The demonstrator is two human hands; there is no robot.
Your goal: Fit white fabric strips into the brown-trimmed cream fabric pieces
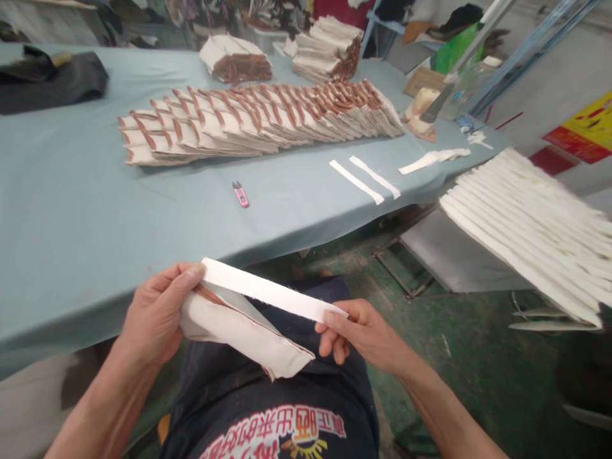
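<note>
A white fabric strip [268, 287] is stretched between my two hands above my lap. My left hand [160, 312] pinches its left end and also grips a cream cloth piece with brown edging [243, 331], which hangs slanting down to the right below the strip. My right hand [356, 331] pinches the strip's other end between thumb and finger. On the table beyond lie pink thread snips [241, 195] and two loose white strips [366, 178].
A long row of overlapping cream and brown pieces [258, 121] runs across the blue-covered table [95, 210]. Two more stacks [236, 57] stand behind it. At the right, a pile of folded white cloth [535, 236] rests beside the table. A dark cloth [57, 83] lies far left.
</note>
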